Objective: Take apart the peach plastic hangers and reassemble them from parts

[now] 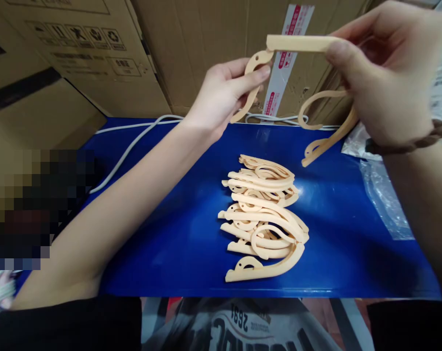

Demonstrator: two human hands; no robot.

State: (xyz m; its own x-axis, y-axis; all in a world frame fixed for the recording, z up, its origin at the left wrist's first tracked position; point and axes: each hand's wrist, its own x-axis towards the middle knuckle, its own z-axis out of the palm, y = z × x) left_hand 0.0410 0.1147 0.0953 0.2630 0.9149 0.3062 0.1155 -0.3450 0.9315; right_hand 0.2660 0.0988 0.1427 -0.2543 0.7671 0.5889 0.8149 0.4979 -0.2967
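Above the back of the blue table, my left hand (224, 92) pinches a curved, cream-coloured plastic piece (256, 61) with a small hole near its top. That piece meets the end of a straight cream bar (297, 43), whose other end is gripped between the thumb and fingers of my right hand (392, 73). More of the cream plastic, a curved hook (306, 109) and a long arm (328, 142), hangs below my right hand; how these join is hidden by the palm. A pile of similar cream hangers (264, 209) lies on the table under both hands.
Cardboard boxes (206, 29) stand behind the blue table (162, 243). A white cable (133, 146) runs along the back and left. Clear plastic bags (385, 200) lie at the right. A pixelated patch covers the left edge.
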